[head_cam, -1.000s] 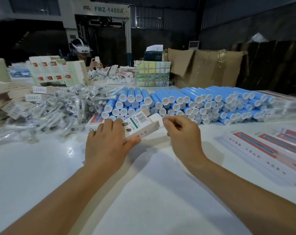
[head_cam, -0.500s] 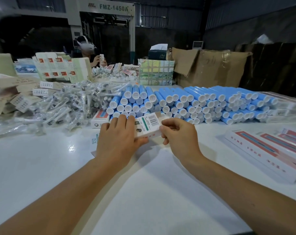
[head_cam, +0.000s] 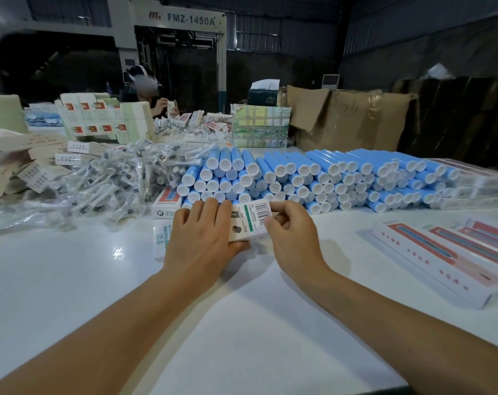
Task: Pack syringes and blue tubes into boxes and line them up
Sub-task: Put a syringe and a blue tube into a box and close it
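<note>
Since the earlier frame your right hand (head_cam: 295, 238) has closed the gap to the box's right end; a second ago it hovered apart, fingers pinched on nothing. The box has come down from its tilt and lies flatter and nearer to you.

The small carton (head_cam: 249, 222), white with a green stripe and a barcode, sits just above the white table (head_cam: 242, 323), right in front of the stack of blue tubes (head_cam: 313, 178).

Left hand (head_cam: 202, 238): fingers curled over the carton's left half and top, thumb under its near edge. It holds the box. Right hand: thumb and fingertips pinch the right end, near the barcode. Whether the end flap is tucked in yet, you cannot tell; your fingers hide it.

Handling, as a judgement: thin card, light, stiff along its length but easy to crush at the open ends. Hold it by the long edges and press the flap only at its fold. The printed face looks glossy, so it may slip.

Bagged syringes (head_cam: 99, 189) lie heaped at far left. Finished long boxes (head_cam: 441, 260) lie at right, side by side.
</note>
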The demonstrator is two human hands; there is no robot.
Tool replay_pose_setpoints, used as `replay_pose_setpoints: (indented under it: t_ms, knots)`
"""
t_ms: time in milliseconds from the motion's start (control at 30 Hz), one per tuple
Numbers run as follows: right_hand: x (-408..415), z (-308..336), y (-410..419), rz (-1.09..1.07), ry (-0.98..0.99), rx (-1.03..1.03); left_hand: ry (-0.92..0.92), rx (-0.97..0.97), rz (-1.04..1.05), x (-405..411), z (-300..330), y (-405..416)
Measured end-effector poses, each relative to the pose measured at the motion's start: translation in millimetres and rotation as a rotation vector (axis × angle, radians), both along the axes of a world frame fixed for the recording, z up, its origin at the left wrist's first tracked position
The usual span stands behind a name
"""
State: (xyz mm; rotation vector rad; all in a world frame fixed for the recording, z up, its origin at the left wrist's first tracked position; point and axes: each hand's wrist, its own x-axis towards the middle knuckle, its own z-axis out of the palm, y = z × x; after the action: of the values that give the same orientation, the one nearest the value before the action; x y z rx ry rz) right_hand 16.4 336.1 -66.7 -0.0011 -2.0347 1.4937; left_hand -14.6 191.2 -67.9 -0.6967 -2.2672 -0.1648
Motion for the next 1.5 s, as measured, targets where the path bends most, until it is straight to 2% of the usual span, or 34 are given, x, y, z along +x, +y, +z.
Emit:
replay_pose_setpoints:
  t_ms: [200, 300, 400, 433, 467, 533, 567, 600, 700, 767, 900, 967, 1033, 1100, 1167, 1200, 1300, 1333, 1400, 1500]
  knots:
    - [1.5, 0.2, -5.1, 0.007, 0.079, 0.012, 0.052, 0.056, -0.026, -2.0, -3.6, 1.1]
    - [2.1, 2.7, -1.5, 0.014, 0.071, 0.086, 0.074, 0.079, -0.037, -3.8, -4.2, 0.5]
    - [-0.3, 12.5, 9.5, -0.148, 0.140, 0.153, 0.057, 0.158, -0.047, -3.8, -2.1, 0.9]
    - [-3.2, 14.3, 14.6, -0.190, 0.134, 0.052, 0.049, 0.182, -0.049, -3.2, -1.1, 1.9]
    - [-4.6, 17.6, 16.7, -0.154, 0.054, -0.160, 0.041, 0.192, -0.052, -2.4, -0.6, 2.8]
    - [-6.4, 21.0, 12.9, 0.191, -0.163, -0.739, 0.013, 0.177, -0.054, -0.9, -0.6, 4.2]
    - [-5.4, 20.9, 10.3, 0.355, -0.250, -0.941, -0.007, 0.163, -0.052, -0.2, -1.3, 4.9]
    - [-5.3, 20.4, 8.7, 0.452, -0.273, -1.020, -0.021, 0.149, -0.049, 0.1, -2.2, 5.3]
    - [-7.8, 16.5, 3.6, 0.434, -0.186, -0.927, -0.045, 0.112, -0.029, 0.8, -4.1, 7.9]
    - [-7.8, 11.9, 1.3, 0.304, -0.160, -0.699, -0.029, 0.058, -0.015, 2.1, -4.7, 9.8]
    - [-0.6, 4.0, -0.9, 0.063, -0.109, 0.017, 0.025, -0.044, 0.013, 7.5, -4.6, 10.0]
    - [0.5, 2.1, -5.0, 0.034, -0.108, 0.156, 0.032, -0.050, 0.023, 9.1, -4.8, 10.8]
    - [1.2, -1.4, -8.6, 0.013, -0.128, 0.208, 0.030, -0.049, 0.030, 11.1, -4.5, 11.7]
    - [2.5, -2.8, -10.8, 0.017, -0.117, 0.210, 0.030, -0.042, 0.025, 12.3, -3.4, 12.0]
    - [4.8, -0.6, -10.9, 0.078, -0.127, 0.115, 0.034, -0.021, 0.000, 12.0, -3.1, 11.1]
    - [6.1, 2.6, -10.3, 0.125, -0.146, 0.000, 0.039, -0.002, -0.010, 11.4, -2.9, 10.1]
    - [5.0, 14.9, -4.0, 0.332, -0.166, -0.514, 0.049, 0.050, -0.019, 9.5, -2.1, 7.4]
    - [3.4, 17.2, -1.7, 0.378, -0.163, -0.614, 0.044, 0.062, -0.021, 9.2, -2.1, 7.1]
    - [1.5, 17.9, 0.8, 0.374, -0.166, -0.639, 0.034, 0.070, -0.033, 8.5, -2.9, 7.3]
    - [-0.7, 13.5, 3.0, 0.287, -0.139, -0.467, 0.049, 0.090, -0.058, 6.4, -4.1, 7.3]
